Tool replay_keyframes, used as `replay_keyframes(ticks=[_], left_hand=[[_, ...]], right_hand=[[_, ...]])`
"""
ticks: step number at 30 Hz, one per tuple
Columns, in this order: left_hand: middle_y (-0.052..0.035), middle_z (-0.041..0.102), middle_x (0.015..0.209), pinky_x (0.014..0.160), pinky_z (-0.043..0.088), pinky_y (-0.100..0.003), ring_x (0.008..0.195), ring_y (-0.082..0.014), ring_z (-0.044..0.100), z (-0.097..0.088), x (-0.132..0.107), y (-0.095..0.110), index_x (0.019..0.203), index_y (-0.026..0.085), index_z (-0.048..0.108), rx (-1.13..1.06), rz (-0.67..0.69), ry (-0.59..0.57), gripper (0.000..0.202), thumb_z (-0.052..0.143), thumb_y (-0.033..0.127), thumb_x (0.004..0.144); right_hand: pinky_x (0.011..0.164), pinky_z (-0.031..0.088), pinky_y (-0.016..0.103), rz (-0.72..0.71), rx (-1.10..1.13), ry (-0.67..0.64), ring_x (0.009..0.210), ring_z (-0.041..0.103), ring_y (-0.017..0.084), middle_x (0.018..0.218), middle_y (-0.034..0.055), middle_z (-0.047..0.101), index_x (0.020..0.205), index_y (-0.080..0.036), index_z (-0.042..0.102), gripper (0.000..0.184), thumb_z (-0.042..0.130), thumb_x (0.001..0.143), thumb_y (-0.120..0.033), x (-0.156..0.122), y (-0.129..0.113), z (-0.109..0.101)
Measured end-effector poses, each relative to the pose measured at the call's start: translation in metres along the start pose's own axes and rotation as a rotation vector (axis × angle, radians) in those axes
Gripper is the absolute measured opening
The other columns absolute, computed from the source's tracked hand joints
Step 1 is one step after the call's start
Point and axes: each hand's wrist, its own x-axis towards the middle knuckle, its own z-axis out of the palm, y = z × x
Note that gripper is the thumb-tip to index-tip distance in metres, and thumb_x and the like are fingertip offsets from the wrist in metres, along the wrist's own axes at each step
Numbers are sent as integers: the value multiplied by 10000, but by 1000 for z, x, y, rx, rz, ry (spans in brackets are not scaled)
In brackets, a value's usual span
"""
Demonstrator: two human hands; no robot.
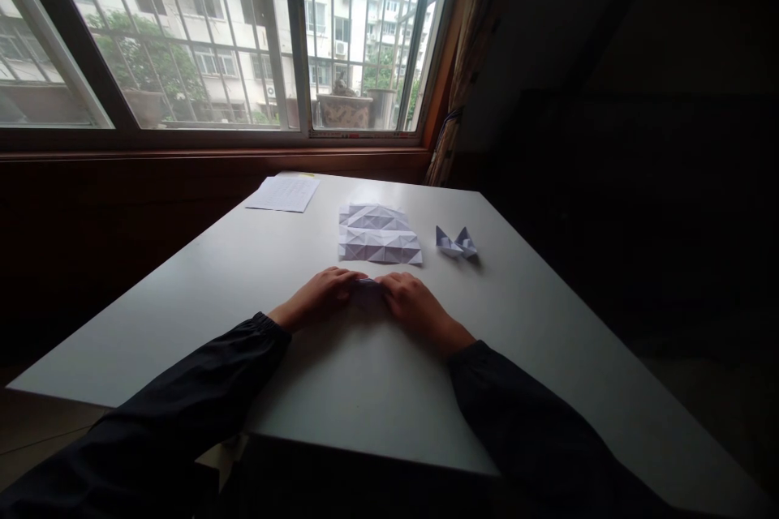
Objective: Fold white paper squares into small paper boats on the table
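Between my two hands is a small piece of folded paper (367,285), mostly covered by my fingers. My left hand (325,292) grips its left side with the fingers closed. At its right side my right hand (412,302) has its fingers pressed on the paper too. Just beyond my hands lies a creased sheet of white paper (378,235), marked all over with triangular folds. Further right stands a folded paper boat (456,243) with two pointed ends.
All of this is on a white table (200,292). A stack of paper sheets (283,195) lies at its far left corner. Behind the table a barred window (243,40) lets in light, with a patterned curtain (454,122) at its right.
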Motion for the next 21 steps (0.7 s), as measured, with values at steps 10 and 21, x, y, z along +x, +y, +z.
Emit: replay_keyframes(ticks=[10, 21], left_hand=[[-75, 725, 1160, 898, 543, -340, 1015, -243, 685, -1, 0, 0, 1255, 242, 679, -50, 10, 22, 407, 669, 177, 853], [-96, 710, 1159, 867, 537, -363, 1017, -271, 679, -2, 0, 2, 1288, 228, 599, -26, -24, 20, 503, 762, 290, 817]], right_hand=[[966, 477, 364, 25, 14, 35, 1052, 655, 255, 1115, 90, 738, 1178, -213, 706, 246, 604, 956, -184, 0, 6, 3], [883, 501, 348, -16, 55, 51, 988, 655, 240, 1118, 102, 692, 1156, -180, 659, 266, 695, 893, -200, 0, 4, -1]])
